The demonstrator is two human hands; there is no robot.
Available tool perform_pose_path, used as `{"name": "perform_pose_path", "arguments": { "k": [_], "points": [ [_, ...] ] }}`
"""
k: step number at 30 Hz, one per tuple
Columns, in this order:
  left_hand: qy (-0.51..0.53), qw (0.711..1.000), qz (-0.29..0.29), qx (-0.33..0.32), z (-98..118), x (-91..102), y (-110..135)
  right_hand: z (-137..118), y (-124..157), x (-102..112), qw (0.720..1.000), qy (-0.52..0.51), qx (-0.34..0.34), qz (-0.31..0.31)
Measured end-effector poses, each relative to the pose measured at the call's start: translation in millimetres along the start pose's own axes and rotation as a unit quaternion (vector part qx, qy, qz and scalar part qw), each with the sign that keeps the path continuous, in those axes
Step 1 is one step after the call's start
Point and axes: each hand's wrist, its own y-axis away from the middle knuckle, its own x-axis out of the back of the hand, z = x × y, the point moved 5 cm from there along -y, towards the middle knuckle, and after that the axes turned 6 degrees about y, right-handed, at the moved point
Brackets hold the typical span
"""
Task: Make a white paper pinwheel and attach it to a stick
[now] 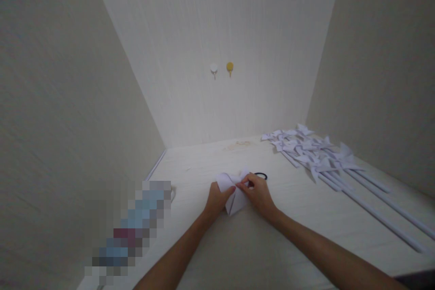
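Observation:
A white paper pinwheel [238,202] with partly curled blades is between my two hands, low over the middle of the table. My left hand [218,198] grips its left side, thumb pressed near the centre. My right hand [258,194] has its thumb and index finger pinched together at the centre of the paper. Whether a small part sits in that pinch is too small to tell. Just behind my right hand lies a black ring-shaped band [261,175], partly hidden by the hand.
Several finished-looking white paper pinwheels [314,156] on white sticks [380,215] lie piled at the right. A blurred-out object [136,226] is at the left, near a thin white stick [156,165]. Two hooks, one white [214,68], one yellow [229,67], are on the back wall.

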Motion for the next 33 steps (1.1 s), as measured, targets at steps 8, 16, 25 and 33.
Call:
{"name": "perform_pose_path", "arguments": {
  "k": [8, 16, 25, 33],
  "points": [
    [0.052, 0.997, -0.050, 0.006, 0, -3.5, -2, 12, 0, -13, 0.945, -0.293, -0.119, -0.078],
    [0.059, 0.992, -0.108, -0.005, -1, -7.4, -5, 18, 1, -18, 0.888, -0.393, -0.205, -0.127],
    [0.097, 0.980, -0.170, 0.020, 4, -8.2, -6, 28, -1, -20, 0.887, -0.359, -0.200, -0.211],
    [0.106, 0.988, -0.112, 0.015, 1, -7.1, -6, 24, -3, -19, 0.888, -0.396, -0.164, -0.166]
  ]
}}
